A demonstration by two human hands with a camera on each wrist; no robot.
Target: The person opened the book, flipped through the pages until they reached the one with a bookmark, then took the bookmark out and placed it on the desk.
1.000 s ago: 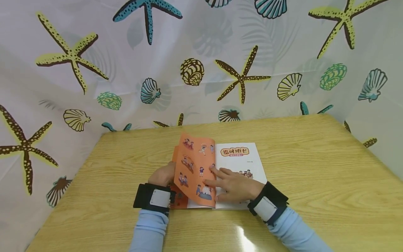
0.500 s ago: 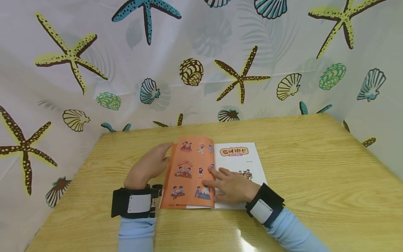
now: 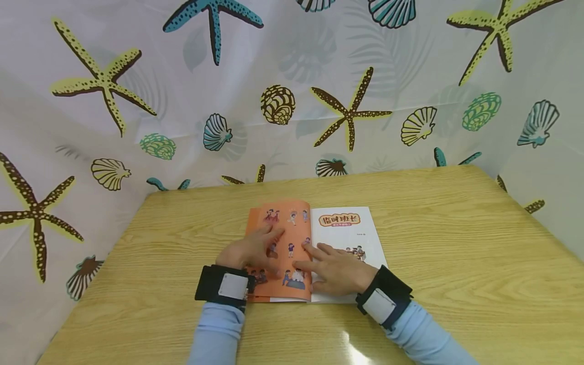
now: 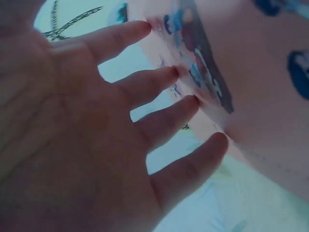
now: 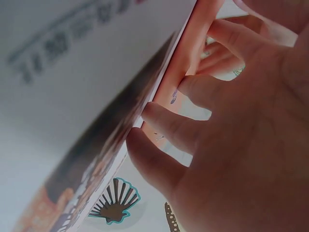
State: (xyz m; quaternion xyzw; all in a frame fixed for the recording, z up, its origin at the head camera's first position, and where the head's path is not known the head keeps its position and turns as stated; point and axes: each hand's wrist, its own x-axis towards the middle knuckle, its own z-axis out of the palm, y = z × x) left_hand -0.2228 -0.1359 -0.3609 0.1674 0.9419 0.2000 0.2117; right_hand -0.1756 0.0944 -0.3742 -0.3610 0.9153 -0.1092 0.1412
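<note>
**Both hands flat on an open picture book**

From the head camera I see a thin book [image 3: 315, 253] lying open near the middle of a wooden table [image 3: 456, 263]. Its orange page [image 3: 285, 228], printed with small cartoon figures, lies at nine o'clock of the spine; a white title page [image 3: 351, 228] lies at three o'clock.

My left hand [image 3: 253, 251] rests on the orange page with fingers straight and spread, pointing toward one o'clock; it grips nothing. My right hand [image 3: 335, 266] lies across the lower spine, fingers extended toward ten o'clock, tips touching the orange page, palm over the white one; it also holds nothing.

The left wrist camera shows what the head view cannot: the palm and four spread fingers [image 4: 159, 79] with their tips pressing on the printed sheet, light showing between them. The right wrist camera shows the fingertips [image 5: 159, 121] meeting the paper's edge, where orange and white pages join.

Only the head view shows the backdrop at twelve o'clock, a curtain [image 3: 137, 126] printed with starfish and shells, and light blue sleeves [image 3: 424, 334] with dark wrist straps.
</note>
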